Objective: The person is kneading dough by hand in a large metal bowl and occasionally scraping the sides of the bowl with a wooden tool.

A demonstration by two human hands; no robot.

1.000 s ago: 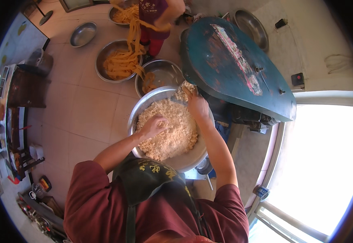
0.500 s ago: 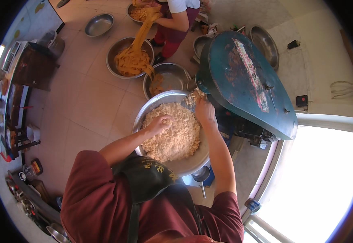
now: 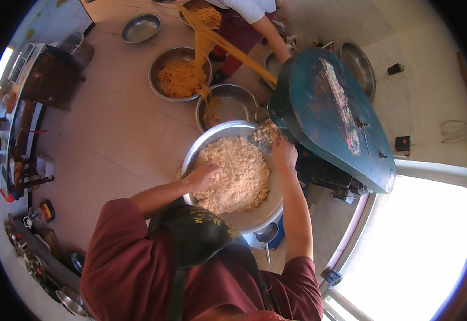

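Observation:
A large metal basin [image 3: 220,138] in front of me holds a heap of pale crumbly dough [image 3: 236,174]. My left hand [image 3: 204,175] lies in the dough at the basin's left side, fingers curled into the crumbs. My right hand [image 3: 283,153] is at the far right rim, touching a clump of dough [image 3: 266,132] on a grey chute beside the green machine [image 3: 330,112]. Its fingers are hidden behind the back of the hand.
Another person [image 3: 249,16] at the top handles a long orange dough strip [image 3: 233,45] running to the machine. Metal bowls [image 3: 180,72] with orange noodles, a half-filled bowl [image 3: 228,104] and an empty bowl [image 3: 140,28] stand on the tiled floor. Shelves [image 3: 24,134] line the left.
My view has shifted; both hands stay at the basin. My left hand digs a little deeper into the dough, and my right hand stays by the clump at the far rim.

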